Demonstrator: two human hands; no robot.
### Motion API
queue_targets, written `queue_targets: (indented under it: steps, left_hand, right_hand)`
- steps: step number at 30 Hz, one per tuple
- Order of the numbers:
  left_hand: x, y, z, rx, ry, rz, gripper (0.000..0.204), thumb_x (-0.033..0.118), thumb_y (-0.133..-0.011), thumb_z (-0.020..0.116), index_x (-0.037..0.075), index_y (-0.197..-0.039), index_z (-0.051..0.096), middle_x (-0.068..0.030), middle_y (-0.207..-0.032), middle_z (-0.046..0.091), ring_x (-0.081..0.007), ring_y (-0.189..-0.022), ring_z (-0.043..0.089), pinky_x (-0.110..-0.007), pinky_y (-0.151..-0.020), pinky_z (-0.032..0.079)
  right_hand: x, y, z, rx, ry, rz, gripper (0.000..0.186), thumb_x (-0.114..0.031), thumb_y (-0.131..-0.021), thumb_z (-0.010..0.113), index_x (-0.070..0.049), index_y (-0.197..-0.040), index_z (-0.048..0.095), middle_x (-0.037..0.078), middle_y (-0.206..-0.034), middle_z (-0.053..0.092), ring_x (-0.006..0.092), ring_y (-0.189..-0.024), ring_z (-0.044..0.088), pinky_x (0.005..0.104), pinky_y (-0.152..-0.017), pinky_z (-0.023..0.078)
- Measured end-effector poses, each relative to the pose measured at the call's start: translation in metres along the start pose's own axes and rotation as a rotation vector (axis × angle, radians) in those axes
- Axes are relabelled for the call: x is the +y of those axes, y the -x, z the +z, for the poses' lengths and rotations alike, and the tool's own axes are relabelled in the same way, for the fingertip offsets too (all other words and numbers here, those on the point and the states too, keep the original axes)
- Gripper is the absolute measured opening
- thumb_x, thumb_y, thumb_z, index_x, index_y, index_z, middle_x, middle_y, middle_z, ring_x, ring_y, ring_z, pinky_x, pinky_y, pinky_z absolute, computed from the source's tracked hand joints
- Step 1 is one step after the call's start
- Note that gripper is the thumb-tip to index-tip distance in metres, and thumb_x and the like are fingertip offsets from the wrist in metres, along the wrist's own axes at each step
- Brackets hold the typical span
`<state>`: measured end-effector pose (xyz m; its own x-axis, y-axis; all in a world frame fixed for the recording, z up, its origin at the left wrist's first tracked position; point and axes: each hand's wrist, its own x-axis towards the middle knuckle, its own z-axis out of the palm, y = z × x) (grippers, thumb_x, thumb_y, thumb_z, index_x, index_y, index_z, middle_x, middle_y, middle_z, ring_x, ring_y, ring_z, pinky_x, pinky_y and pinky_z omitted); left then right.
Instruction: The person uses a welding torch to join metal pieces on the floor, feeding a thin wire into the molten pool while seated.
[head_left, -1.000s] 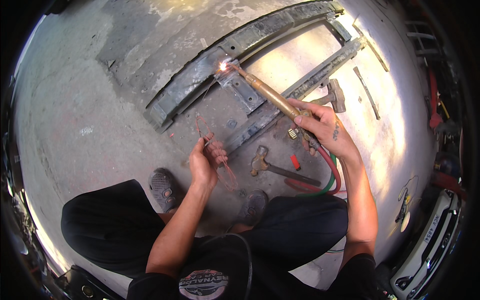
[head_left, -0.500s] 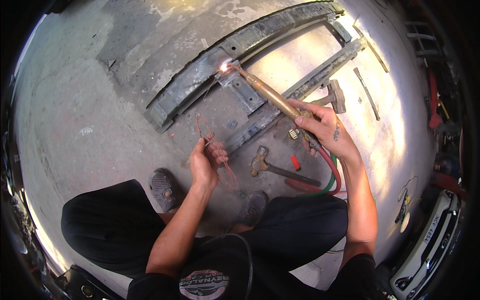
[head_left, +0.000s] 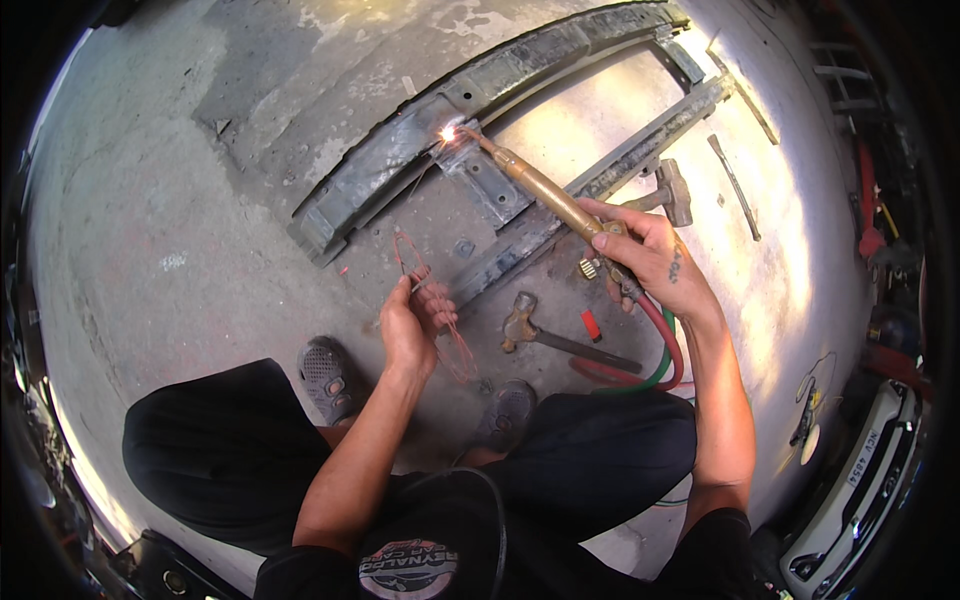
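My right hand (head_left: pixel 650 255) grips a brass gas welding torch (head_left: pixel 545 193), with red and green hoses (head_left: pixel 668 345) running from its rear end. The torch tip meets a bright glowing spot on a curved grey metal beam (head_left: pixel 390 165), where a bracket plate (head_left: pixel 490 185) joins it. My left hand (head_left: pixel 415 310) is closed on a bent coil of thin copper-coloured welding wire (head_left: pixel 460 350). The wire's straight end reaches up to the glow.
A ball-peen hammer (head_left: pixel 520 325) and a red lighter-like piece (head_left: pixel 590 325) lie near my right foot. Another hammer (head_left: pixel 672 193) rests beyond the straight lower bar (head_left: pixel 650 150). A chisel-like rod (head_left: pixel 733 185) lies farther right. A vehicle grille (head_left: pixel 850 500) stands at lower right.
The glowing spot looks slightly bigger and brighter. Both hands, the torch and the wire stay almost in place.
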<state>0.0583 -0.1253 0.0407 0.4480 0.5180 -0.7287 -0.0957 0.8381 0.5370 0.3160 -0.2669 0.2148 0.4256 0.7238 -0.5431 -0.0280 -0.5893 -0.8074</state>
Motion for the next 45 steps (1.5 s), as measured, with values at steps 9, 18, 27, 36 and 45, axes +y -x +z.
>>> queue_targets:
  steps: [9, 18, 27, 36, 45]
  left_hand:
    - [0.0016, 0.0021, 0.0039, 0.032, 0.033, 0.012, 0.041, 0.029, -0.113, 0.033, -0.001, -0.129, 0.055, -0.0139, -0.091, 0.066, -0.0227, -0.071, 0.065, -0.037, -0.065, 0.057]
    - [-0.0009, 0.0008, -0.0001, 0.002, -0.006, 0.007, 0.042, 0.032, -0.112, 0.030, 0.003, -0.132, 0.053, -0.0114, -0.094, 0.066, -0.0210, -0.075, 0.065, -0.037, -0.068, 0.057]
    - [-0.0016, -0.0001, -0.0006, 0.000, 0.005, 0.007, 0.042, 0.032, -0.112, 0.030, 0.003, -0.132, 0.052, -0.0117, -0.093, 0.066, -0.0208, -0.073, 0.065, -0.037, -0.067, 0.057]
    - [-0.0001, -0.0004, 0.0010, 0.014, 0.021, 0.006, 0.042, 0.030, -0.113, 0.032, 0.000, -0.131, 0.054, -0.0134, -0.092, 0.066, -0.0222, -0.072, 0.065, -0.037, -0.065, 0.057]
    - [-0.0004, -0.0022, -0.0018, -0.003, -0.009, 0.001, 0.042, 0.032, -0.112, 0.030, 0.003, -0.132, 0.053, -0.0118, -0.095, 0.066, -0.0210, -0.074, 0.065, -0.037, -0.067, 0.057]
  right_hand:
    - [0.0005, -0.0003, -0.0003, -0.006, 0.005, 0.002, 0.054, -0.020, -0.098, 0.065, 0.000, -0.148, 0.056, 0.011, -0.092, 0.071, 0.0130, -0.060, 0.063, 0.0301, -0.053, 0.051]
    - [-0.0006, 0.0001, -0.0003, -0.005, 0.015, 0.008, 0.054, -0.020, -0.097, 0.065, -0.001, -0.148, 0.056, 0.012, -0.092, 0.072, 0.0130, -0.060, 0.063, 0.0300, -0.057, 0.051]
    - [-0.0011, 0.0009, -0.0005, -0.009, 0.011, 0.004, 0.055, -0.018, -0.097, 0.064, 0.000, -0.148, 0.055, 0.013, -0.092, 0.072, 0.0133, -0.058, 0.063, 0.0304, -0.052, 0.051]
    - [-0.0020, 0.0011, -0.0002, -0.004, 0.025, 0.000, 0.054, -0.019, -0.097, 0.065, -0.001, -0.148, 0.056, 0.012, -0.092, 0.072, 0.0132, -0.059, 0.063, 0.0305, -0.054, 0.052]
    - [-0.0003, -0.0007, -0.0003, -0.006, 0.034, -0.003, 0.053, -0.020, -0.097, 0.066, -0.002, -0.147, 0.057, 0.010, -0.090, 0.071, 0.0128, -0.060, 0.063, 0.0305, -0.057, 0.051]
